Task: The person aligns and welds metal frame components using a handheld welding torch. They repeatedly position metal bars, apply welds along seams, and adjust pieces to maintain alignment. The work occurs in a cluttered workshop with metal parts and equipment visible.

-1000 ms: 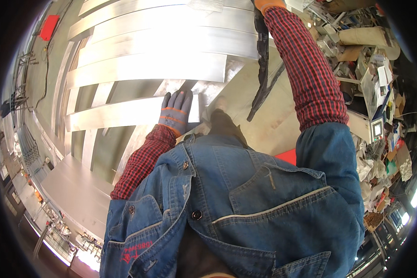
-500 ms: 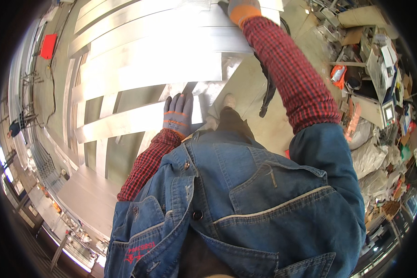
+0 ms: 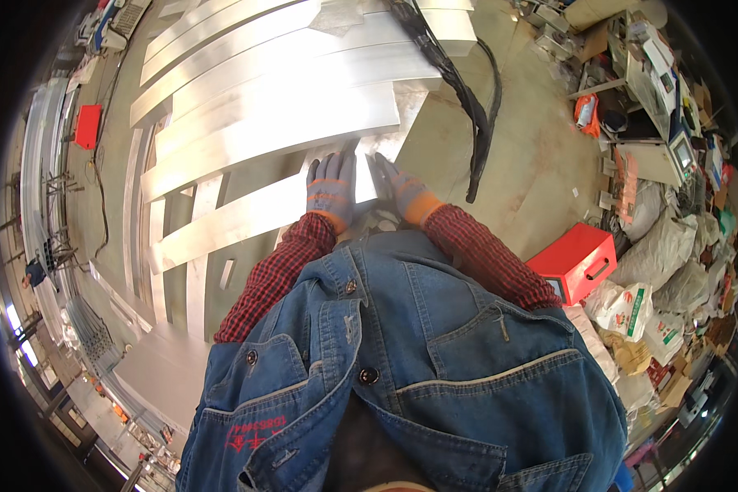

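Note:
A long shiny metal strip [image 3: 230, 225] lies nearest me across the frame. My left hand [image 3: 330, 190], in a grey and orange work glove, rests flat on this strip close to its right end, fingers stretched forward. Just to the right, my gloved right hand [image 3: 403, 192] is at the strip's end with its fingers extended and nothing visibly gripped. Whether the right fingertips touch the metal edge I cannot tell. Beyond both hands, several wider bright metal strips [image 3: 275, 135] lie side by side, their surfaces washed out by glare.
A black wrapped cable [image 3: 467, 102] hangs over the strips' right side. To my right stands a red box [image 3: 578, 261] beside white bags [image 3: 623, 310] and heaped clutter. Another red box [image 3: 88, 126] is on the far left floor. A flat grey panel [image 3: 162, 369] lies at the near left.
My right hand has come back from the far right of the strips to beside my left hand. The left hand stays on the near strip. The nearby red box is now largely uncovered.

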Available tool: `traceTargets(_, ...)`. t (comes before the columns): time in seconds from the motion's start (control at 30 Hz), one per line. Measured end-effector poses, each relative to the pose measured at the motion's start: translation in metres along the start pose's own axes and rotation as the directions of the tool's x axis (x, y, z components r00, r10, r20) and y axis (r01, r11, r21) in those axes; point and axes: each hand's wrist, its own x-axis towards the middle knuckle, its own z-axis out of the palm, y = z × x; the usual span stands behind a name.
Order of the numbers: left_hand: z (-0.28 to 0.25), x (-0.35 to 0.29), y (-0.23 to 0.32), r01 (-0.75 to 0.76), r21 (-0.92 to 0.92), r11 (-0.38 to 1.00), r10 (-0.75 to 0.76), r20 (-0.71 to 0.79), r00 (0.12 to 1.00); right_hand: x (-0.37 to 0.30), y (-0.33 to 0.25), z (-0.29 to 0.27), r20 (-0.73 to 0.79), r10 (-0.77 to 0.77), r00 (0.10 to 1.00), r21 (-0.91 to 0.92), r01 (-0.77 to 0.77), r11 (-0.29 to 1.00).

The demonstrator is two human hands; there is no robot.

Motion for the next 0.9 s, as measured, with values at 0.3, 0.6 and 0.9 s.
traceTargets(0.3, 0.004, -0.015, -0.02, 0.023, 0.049, 0.999, -0.021, -0.043, 0.999, -0.018, 0.023, -0.026, 0.077, 0.326, 0.942, 0.703, -0.283, 0.652)
traceTargets(0.6, -0.035, -0.009, -0.029, 0.026, 0.023, 0.999, -0.029, 0.17, 0.985, -0.055, 0.017, -0.03, -0.069, 0.319, 0.945, 0.962, -0.021, 0.272)
traceTargets(0.9, -0.031, 0.046, -0.075, -0.023, -0.051, 0.998, 0.046, 0.494, 0.868, -0.047, 0.028, -0.02, -0.295, 0.395, 0.87, 0.708, -0.079, 0.702)
